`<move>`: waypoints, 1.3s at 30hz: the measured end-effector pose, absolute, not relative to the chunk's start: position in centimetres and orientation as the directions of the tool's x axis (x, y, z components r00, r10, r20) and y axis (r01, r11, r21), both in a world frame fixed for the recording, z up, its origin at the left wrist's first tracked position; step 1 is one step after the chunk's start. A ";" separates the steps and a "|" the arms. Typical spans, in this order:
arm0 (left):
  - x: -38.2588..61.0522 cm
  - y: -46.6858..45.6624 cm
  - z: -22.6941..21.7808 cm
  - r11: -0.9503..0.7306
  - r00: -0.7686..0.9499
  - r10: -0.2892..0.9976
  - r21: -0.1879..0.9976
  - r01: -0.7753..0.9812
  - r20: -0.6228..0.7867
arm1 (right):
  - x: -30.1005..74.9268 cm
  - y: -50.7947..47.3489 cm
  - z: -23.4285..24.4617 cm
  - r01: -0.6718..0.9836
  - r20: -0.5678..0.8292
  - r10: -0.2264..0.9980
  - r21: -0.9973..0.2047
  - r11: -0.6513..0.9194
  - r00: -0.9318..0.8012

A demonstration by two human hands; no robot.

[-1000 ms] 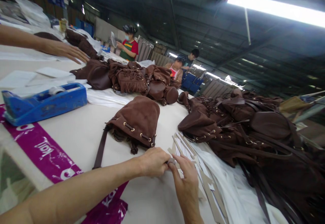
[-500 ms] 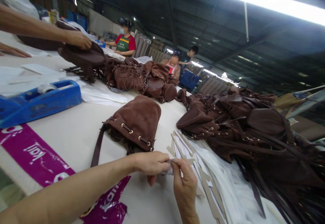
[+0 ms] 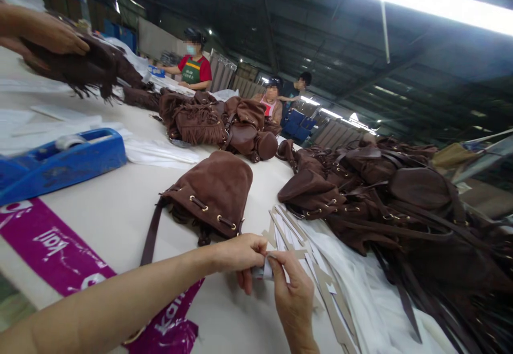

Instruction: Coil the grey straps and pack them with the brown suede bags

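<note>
My left hand (image 3: 239, 254) and my right hand (image 3: 293, 293) meet low in the middle of the view, both pinching one small pale folded piece (image 3: 265, 271) between their fingertips. Right beside them lies a fan of grey card strips (image 3: 304, 252) on white paper. Just beyond my left hand a brown suede drawstring bag (image 3: 216, 191) lies on its side on the cream table (image 3: 120, 209), its strap trailing toward me.
A big heap of brown bags and straps (image 3: 393, 204) fills the right. More fringed bags (image 3: 216, 124) lie at the back. A blue tape dispenser (image 3: 60, 161) sits left, by a purple printed band (image 3: 52, 247). Another person's hand (image 3: 48, 33) holds a bag at top left. Three people are at work behind.
My hands stayed together, working the small piece; my left fingers have curled lower. The other person's hand has lifted a brown bag off the table toward the far left.
</note>
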State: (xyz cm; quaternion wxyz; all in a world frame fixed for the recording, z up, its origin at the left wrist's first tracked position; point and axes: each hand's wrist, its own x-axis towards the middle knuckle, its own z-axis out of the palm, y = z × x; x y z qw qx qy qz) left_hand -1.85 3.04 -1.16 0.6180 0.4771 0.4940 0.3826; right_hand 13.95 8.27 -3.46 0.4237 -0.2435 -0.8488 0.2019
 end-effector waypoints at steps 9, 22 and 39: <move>-1.9 2.7 -0.7 0.269 0.271 0.931 0.962 -0.052 -0.246 | 13.9 8.4 -3.2 0.260 0.635 0.622 -0.573 0.777 -0.458; -1.0 2.8 -0.9 0.287 0.129 0.950 0.958 -0.011 -0.283 | 14.7 8.6 -2.6 0.199 0.548 0.594 -0.614 0.764 -0.589; -2.7 3.5 -2.1 0.357 0.309 0.903 0.921 -0.155 -0.298 | 16.0 7.9 -1.2 0.012 0.523 0.332 -0.523 0.852 -0.785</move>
